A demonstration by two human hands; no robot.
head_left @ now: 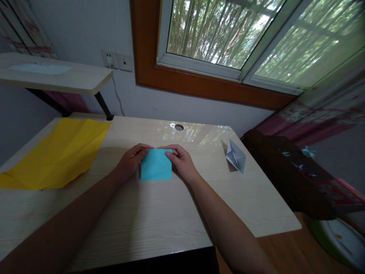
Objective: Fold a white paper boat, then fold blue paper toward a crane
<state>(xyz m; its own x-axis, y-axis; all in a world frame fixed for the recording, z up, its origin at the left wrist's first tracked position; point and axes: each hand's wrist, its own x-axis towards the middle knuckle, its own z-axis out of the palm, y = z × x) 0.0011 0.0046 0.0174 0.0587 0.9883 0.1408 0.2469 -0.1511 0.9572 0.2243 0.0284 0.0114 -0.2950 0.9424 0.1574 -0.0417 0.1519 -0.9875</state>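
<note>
A small square of blue paper [156, 165] lies flat near the middle of the pale wooden desk [159, 213]. My left hand [131, 160] pinches its upper left corner with fingers curled. My right hand [182, 161] pinches its upper right corner the same way. Both forearms reach in from the bottom of the view.
A large creased yellow sheet [57, 152] covers the desk's left side. A folded white paper boat [236, 156] stands at the right. A cable hole [179, 127] sits at the desk's back edge, a raised shelf [54, 78] at back left, and a dark chair [288, 171] to the right.
</note>
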